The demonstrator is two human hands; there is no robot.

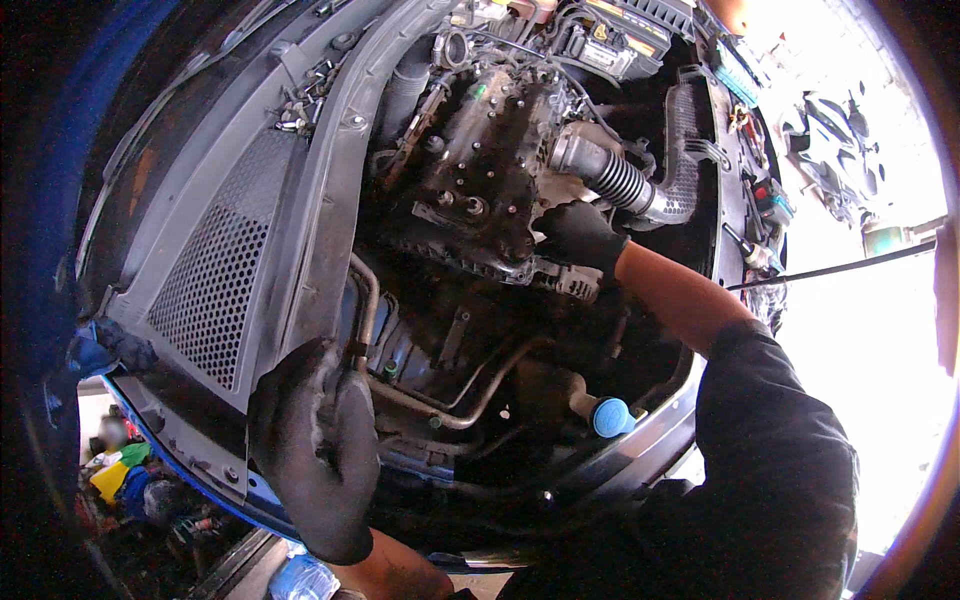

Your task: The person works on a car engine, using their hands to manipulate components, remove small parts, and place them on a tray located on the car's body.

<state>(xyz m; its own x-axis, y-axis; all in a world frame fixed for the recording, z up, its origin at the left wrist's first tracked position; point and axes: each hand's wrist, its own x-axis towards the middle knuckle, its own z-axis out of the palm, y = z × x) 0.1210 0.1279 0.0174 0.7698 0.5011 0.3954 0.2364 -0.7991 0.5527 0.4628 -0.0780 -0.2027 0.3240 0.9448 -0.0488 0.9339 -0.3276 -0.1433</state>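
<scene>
My left hand (315, 450), in a black glove, is raised over the near left of the engine bay, beside the grey cowl panel (318, 235) and a bent metal pipe (470, 415). Its fingers are curled and pressed together, and I cannot see whether anything is inside them. My right hand (583, 238), gloved too, reaches in at the near right corner of the dark engine (470, 170), below the ribbed air intake hose (618, 178). Those fingers are bent inward toward the engine's side; their tips and anything they grip are hidden.
A blue reservoir cap (612, 417) stands at the near edge. Loose bolts (300, 115) lie on the cowl, left of a perforated grille (215, 290). Tools (765, 205) rest along the right edge, near a thin support rod (840, 265). A battery (610, 45) sits at the back.
</scene>
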